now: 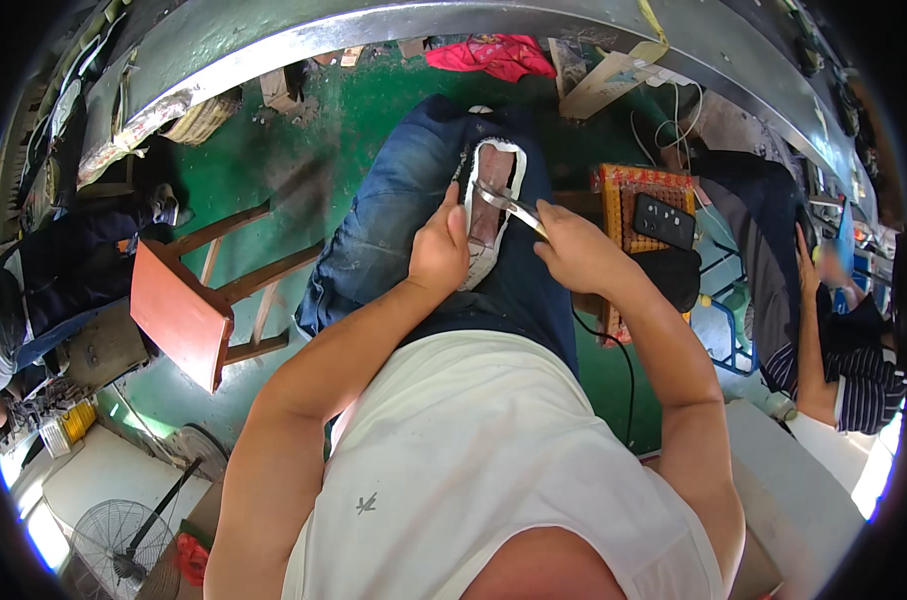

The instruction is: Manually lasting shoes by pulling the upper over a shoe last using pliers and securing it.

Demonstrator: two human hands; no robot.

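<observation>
A shoe (pixel 489 232), its sole side turned up, lies lengthwise on my lap over the blue jeans. White edging surrounds its brownish-pink bottom. My left hand (pixel 441 248) is closed on the shoe's left side, thumb pointing up along the edge; its other fingers are mostly hidden. In my right hand (pixel 578 248) is a pair of metal pincers (pixel 511 206), held from the right. Their curved head rests on or just over the middle of the shoe's bottom; I cannot tell whether the jaws grip anything.
A metal-edged bench (pixel 303 38) curves across the far side, with red cloth (pixel 493 55) beneath. Left stands a reddish stool (pixel 183 312); right, a low seat (pixel 623 190) carries a black phone (pixel 663 221). A black cable (pixel 628 375) hangs nearby. People sit at both sides; a fan (pixel 123 545) stands lower left.
</observation>
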